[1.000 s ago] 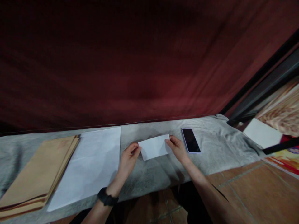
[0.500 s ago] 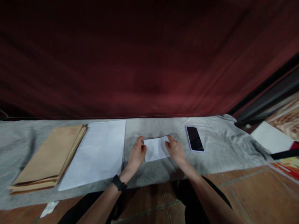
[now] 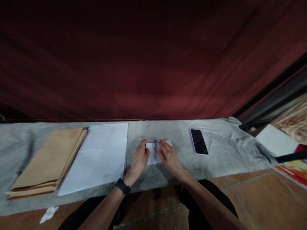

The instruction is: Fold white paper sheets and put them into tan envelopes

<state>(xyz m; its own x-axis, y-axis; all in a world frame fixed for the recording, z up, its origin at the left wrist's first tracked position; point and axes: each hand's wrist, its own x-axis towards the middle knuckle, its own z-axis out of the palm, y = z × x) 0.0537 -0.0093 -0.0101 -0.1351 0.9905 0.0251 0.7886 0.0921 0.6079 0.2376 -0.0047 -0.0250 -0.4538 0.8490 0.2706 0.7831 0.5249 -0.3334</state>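
A small folded white paper [image 3: 153, 150] lies on the grey cloth-covered table [image 3: 223, 150] in front of me. My left hand [image 3: 140, 158] rests at the paper's left edge, fingers curled against it, a black watch on the wrist. My right hand [image 3: 169, 156] lies flat on top of the paper, fingers stretched out and pressing it down. Most of the paper is covered by the right hand.
A sheet of white paper [image 3: 100, 155] lies to the left, and a stack of brown envelopes [image 3: 50, 159] further left. A black phone [image 3: 199, 146] lies to the right. A dark red curtain [image 3: 153, 64] hangs behind the table. Another white sheet [image 3: 275, 139] sits at far right.
The folded paper, first held up between both hands, now lies on the table. My right hand has slid leftward over it and lies flat on it.
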